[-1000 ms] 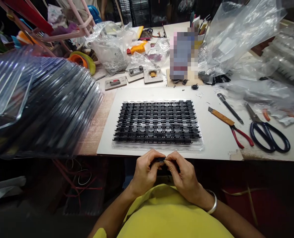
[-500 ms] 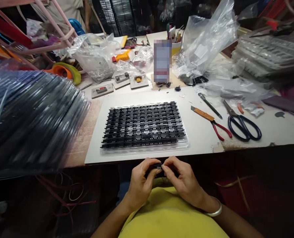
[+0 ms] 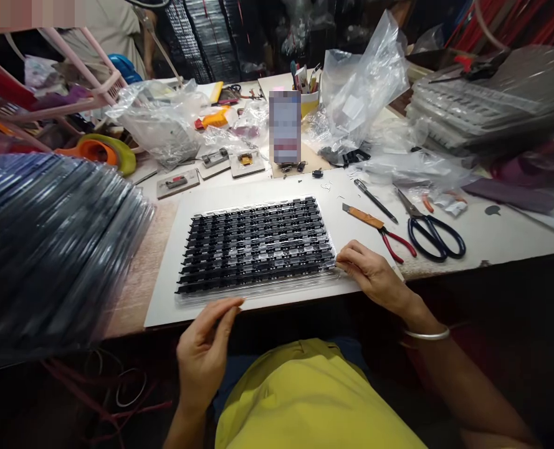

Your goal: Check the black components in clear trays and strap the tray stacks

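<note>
On my left I see a big leaning stack of clear plastic trays with dark contents (image 3: pixel 47 249), bigger than all other things on the wooden workbench (image 3: pixel 150 274). In the middle, on a white rectangular board (image 3: pixel 351 221), lies one clear thin plastic tray filled with rows of small black electronic parts (image 3: pixel 258 246), close to the front edge of the bench.

My right hand (image 3: pixel 374 277) rests at the right front corner of this tray, the fingers curled narrow with the tips touching its rim; if they pinch it, I cannot tell. My left hand (image 3: pixel 204 349) is at the left front, fingers straight and a little spread, holding nothing, the tips just at the board edge.

I judge the tray is light but bends easily, and the parts sit loose, so it is better to take it at two opposite edges and keep it level.

Right of the tray lie black-handled scissors (image 3: pixel 430 231), red-handled pliers (image 3: pixel 396 243) and an orange utility knife (image 3: pixel 363 216).
</note>
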Tool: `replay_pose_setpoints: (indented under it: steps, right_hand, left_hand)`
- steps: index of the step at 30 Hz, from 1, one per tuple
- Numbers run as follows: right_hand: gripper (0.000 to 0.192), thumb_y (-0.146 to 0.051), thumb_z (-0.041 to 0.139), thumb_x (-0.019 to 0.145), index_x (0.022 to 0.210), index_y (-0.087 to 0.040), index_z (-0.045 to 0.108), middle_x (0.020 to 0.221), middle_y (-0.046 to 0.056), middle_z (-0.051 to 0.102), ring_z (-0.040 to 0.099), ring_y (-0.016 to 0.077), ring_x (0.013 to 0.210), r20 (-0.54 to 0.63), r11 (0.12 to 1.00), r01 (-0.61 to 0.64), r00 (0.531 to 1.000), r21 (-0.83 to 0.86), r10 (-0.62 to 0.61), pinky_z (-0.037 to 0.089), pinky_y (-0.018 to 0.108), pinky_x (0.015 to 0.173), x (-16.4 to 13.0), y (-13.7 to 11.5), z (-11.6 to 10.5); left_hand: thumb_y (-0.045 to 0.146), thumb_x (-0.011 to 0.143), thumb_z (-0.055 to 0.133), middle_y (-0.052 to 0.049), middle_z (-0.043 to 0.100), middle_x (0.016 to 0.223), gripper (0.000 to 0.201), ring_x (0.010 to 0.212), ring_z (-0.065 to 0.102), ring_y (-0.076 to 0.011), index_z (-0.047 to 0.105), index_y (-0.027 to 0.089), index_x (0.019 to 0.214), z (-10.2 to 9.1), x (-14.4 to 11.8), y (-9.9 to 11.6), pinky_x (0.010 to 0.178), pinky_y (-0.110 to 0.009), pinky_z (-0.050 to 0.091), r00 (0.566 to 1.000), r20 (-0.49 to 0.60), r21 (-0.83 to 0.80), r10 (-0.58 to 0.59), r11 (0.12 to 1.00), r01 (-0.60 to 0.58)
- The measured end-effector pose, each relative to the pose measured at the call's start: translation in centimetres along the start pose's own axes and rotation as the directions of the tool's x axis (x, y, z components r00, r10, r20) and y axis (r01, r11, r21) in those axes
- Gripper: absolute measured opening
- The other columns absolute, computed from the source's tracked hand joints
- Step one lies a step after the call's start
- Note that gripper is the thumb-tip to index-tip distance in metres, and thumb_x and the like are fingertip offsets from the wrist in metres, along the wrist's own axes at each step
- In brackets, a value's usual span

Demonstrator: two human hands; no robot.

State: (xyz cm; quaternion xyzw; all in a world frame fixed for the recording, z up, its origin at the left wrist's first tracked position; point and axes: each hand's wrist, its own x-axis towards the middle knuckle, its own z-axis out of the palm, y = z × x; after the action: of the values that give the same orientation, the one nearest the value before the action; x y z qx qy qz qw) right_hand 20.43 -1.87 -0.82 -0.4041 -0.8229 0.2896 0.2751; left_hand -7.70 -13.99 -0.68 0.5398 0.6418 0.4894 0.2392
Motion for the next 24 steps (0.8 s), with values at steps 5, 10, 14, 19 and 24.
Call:
replay_pose_setpoints:
  steps: [5,10,14,19,24]
  right_hand:
    - [0.012,-0.020,0.045,0.092,0.084,-0.019,0.054,0.082,0.002,0.051,0.051,0.0130,0.072,0.023,0.999,-0.044,0.999,-0.032,0.045,0.041,0.027,0.068,0.5,-0.4,-0.2]
    - [0.011,-0.021,0.049,0.090,0.093,-0.018,0.059,0.086,0.003,0.056,0.055,0.0138,0.076,-0.049,0.997,-0.079,0.996,-0.002,0.079,0.044,0.028,0.069,-0.3,-0.5,-0.4]
    - [0.013,-0.021,0.048,0.091,0.096,-0.018,0.060,0.087,0.004,0.061,0.058,0.0155,0.082,-0.224,0.990,-0.135,0.967,-0.027,0.126,0.045,0.029,0.074,-1.1,-0.8,0.1]
    - [0.021,-0.016,0.048,0.090,0.106,-0.019,0.062,0.092,0.006,0.058,0.057,0.0166,0.087,-0.294,0.995,-0.082,0.954,-0.048,0.064,0.047,0.031,0.077,-1.7,-1.2,1.6]
    - [0.044,-0.005,0.044,0.087,0.123,-0.026,0.058,0.105,0.009,0.054,0.054,0.0195,0.093,-0.287,0.979,0.028,0.954,-0.199,-0.086,0.049,0.035,0.076,-2.8,-0.6,2.9]
  left_hand:
    - [0.025,0.082,0.062,-0.001,0.068,0.090,0.016,0.083,0.063,-0.0157,0.069,0.020,0.095,-2.6,1.2,-0.6,0.083,-0.029,0.050,0.948,-0.316,0.125,-0.032,0.989,0.075]
    - [0.035,0.083,0.059,-0.007,0.066,0.104,0.029,0.095,0.061,-0.0217,0.067,0.016,0.105,-4.6,2.2,-2.5,0.090,-0.037,0.047,0.878,-0.478,0.332,0.024,0.931,0.155]
    - [0.041,0.083,0.056,-0.010,0.065,0.111,0.041,0.094,0.062,-0.0245,0.063,0.017,0.115,-5.7,2.4,-4.8,0.089,-0.040,0.048,0.876,-0.469,0.351,-0.114,0.886,0.303]
    - [0.043,0.083,0.053,-0.010,0.067,0.109,0.042,0.096,0.062,-0.0252,0.063,0.018,0.116,-5.6,2.1,-6.0,0.091,-0.040,0.047,0.890,-0.441,0.387,-0.117,0.870,0.306]
    - [0.041,0.086,0.052,-0.007,0.067,0.111,0.037,0.107,0.058,-0.0238,0.064,0.020,0.114,-5.4,1.9,-5.7,0.099,-0.037,0.042,0.917,-0.393,0.399,-0.067,0.886,0.236]
